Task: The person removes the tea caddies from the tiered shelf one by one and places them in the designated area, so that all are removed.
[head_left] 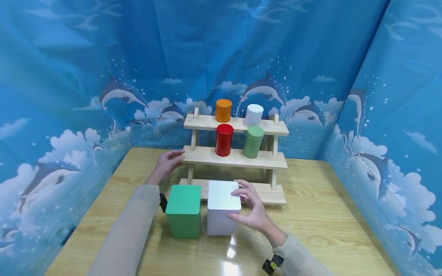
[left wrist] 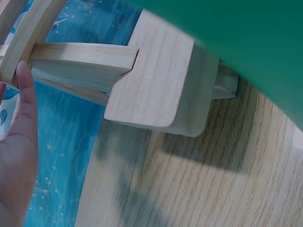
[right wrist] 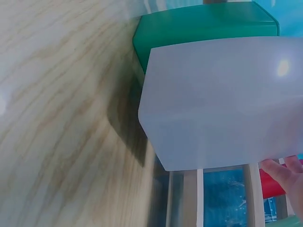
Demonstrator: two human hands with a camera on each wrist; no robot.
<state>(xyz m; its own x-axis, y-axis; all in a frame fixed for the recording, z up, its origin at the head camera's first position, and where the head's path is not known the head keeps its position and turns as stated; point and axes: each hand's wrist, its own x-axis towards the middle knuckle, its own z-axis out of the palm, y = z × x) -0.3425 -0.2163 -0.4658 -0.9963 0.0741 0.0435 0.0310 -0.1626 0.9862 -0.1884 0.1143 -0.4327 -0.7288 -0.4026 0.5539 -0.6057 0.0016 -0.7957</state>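
A three-tier wooden stand (head_left: 235, 157) stands on the table. My left hand (head_left: 167, 165) is at the left end of its middle shelf; in the left wrist view, a fingertip (left wrist: 22, 71) lies against the shelf board (left wrist: 21, 47) and part of another digit shows beyond it. My right hand (head_left: 253, 211) grips the right side of a white box (head_left: 221, 220), thumb at the near side and fingers towards the far side. Left of the white box stands a green box (head_left: 184, 224), with a narrow gap between them. In the right wrist view, fingertips (right wrist: 279, 172) touch the white box's edge.
An orange can (head_left: 223, 111) and a white can (head_left: 254, 115) stand on the top shelf. Below them, a red can (head_left: 224, 141) and a light green can (head_left: 253, 142) are on the middle shelf. A blue dolphin-print curtain (head_left: 221, 50) surrounds the wooden table (head_left: 310, 222).
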